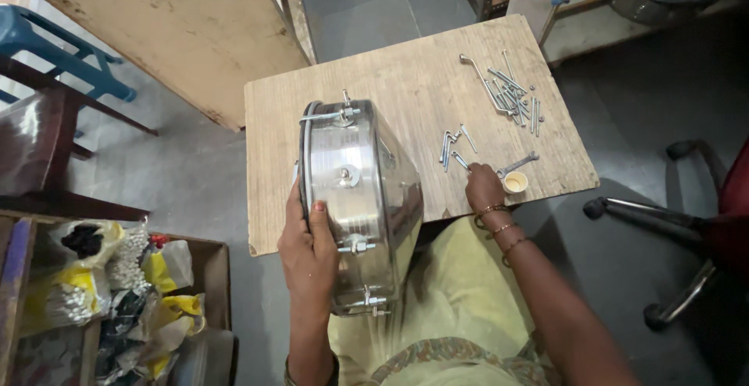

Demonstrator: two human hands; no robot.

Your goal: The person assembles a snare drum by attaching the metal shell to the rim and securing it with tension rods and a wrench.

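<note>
on the worn wooden bench (406, 82), a shiny round steel drum shell with bolted lugs (360, 203) stands on its edge, leaning over the near edge toward the person's lap. left hand (310, 246) clasps the drum's rim - fingers wrapped around it. just right of the drum, right hand (484, 187) has its fingers pinched together on a small metal bolt (460, 160), beside a small cream cap (516, 182) and a steel spanner (519, 164) - more long silver bolts (507, 90) lie farther from the drum.

wooden board (406, 82) with bolts (511, 93), spanner (519, 164)
</note>
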